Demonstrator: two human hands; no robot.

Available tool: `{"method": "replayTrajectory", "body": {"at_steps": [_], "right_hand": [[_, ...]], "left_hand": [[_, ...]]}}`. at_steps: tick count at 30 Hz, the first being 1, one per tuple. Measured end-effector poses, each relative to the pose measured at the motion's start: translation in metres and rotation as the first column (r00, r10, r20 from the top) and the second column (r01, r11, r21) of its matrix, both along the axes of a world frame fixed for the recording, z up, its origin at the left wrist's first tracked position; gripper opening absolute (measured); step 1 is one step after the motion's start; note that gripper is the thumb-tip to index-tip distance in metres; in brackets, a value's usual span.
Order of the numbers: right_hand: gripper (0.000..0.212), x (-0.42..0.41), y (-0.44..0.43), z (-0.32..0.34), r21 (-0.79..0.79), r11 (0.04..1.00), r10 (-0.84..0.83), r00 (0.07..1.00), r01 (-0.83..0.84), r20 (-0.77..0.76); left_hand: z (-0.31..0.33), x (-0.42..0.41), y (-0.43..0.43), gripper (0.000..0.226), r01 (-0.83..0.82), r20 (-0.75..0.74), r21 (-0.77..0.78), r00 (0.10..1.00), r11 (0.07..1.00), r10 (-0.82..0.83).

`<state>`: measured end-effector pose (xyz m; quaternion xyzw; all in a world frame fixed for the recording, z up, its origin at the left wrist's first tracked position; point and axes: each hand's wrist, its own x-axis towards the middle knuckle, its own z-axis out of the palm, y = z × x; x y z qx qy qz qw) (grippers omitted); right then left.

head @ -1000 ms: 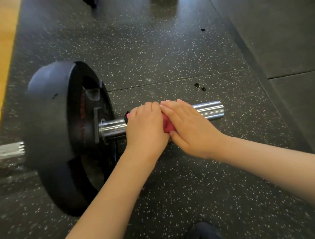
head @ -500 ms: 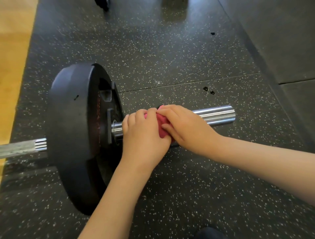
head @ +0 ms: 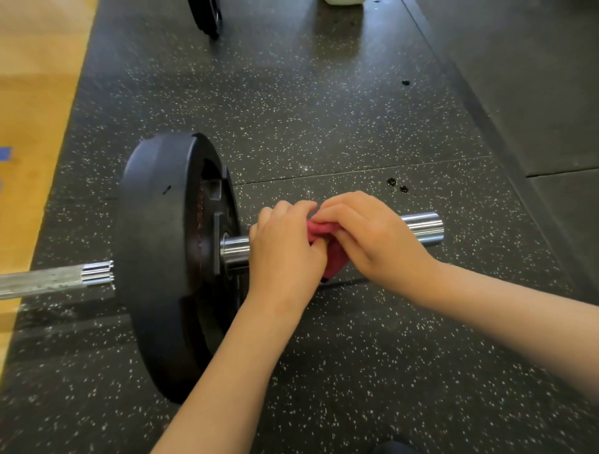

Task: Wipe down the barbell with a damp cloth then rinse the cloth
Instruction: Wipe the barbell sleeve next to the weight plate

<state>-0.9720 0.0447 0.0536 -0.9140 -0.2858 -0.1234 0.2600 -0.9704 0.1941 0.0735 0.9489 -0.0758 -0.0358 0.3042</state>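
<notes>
Two things differ from a second ago. Then both my grips lay flat over the sleeve with the rag pressed between them. Now the red cloth is bunched up, and its lower fold hangs off the near side of the barbell sleeve. The left grip has its fingers curled over the bar and onto the cloth's left edge. The right grip pinches the top of the wad between thumb and fingertips. Both are clamped on the cloth, neither on bare steel. A little more shiny sleeve also shows between the left grip and the black plate than half a second ago, when the knuckles sat almost against the hub.

I read that as the stroke toward the plate being over and the rag being regathered, either for another pass toward the free end or to lift it off. Rinsing has not begun. The knurled shaft left of the plate looks dull, and I cannot tell whether it has been wiped.

The barbell lies on black rubber flooring flecked with white, seamed into tiles and glossy under the light. A strip of wooden floor runs along the left. At the top edge stand a second plate and the base of a pale container.
</notes>
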Motion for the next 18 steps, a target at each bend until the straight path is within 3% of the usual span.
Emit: {"method": "replayTrajectory", "body": {"at_steps": [2, 5, 11, 18], "right_hand": [[0.025, 0.002, -0.001, 0.007, 0.020, 1.000, -0.013, 1.000, 0.012, 0.023], [0.028, 0.006, 0.000, 0.021, 0.075, 0.996, -0.045, 0.998, 0.042, 0.033], [0.023, 0.027, 0.007, 0.055, 0.190, 0.976, -0.133, 0.984, 0.109, 0.121], [0.024, 0.049, 0.017, 0.088, 0.308, 0.942, -0.206, 0.953, 0.133, 0.221]], "left_hand": [[0.007, 0.001, -0.003, 0.010, 0.008, -0.010, -0.052, 1.000, 0.999, -0.008], [0.022, 0.004, -0.008, 0.006, -0.023, -0.025, -0.094, 0.999, 0.995, 0.020], [0.069, 0.025, -0.013, 0.017, -0.028, 0.001, -0.041, 1.000, 0.999, 0.028], [0.120, 0.059, 0.004, 0.015, 0.188, 0.089, 0.089, 0.977, 0.978, -0.196]]}}
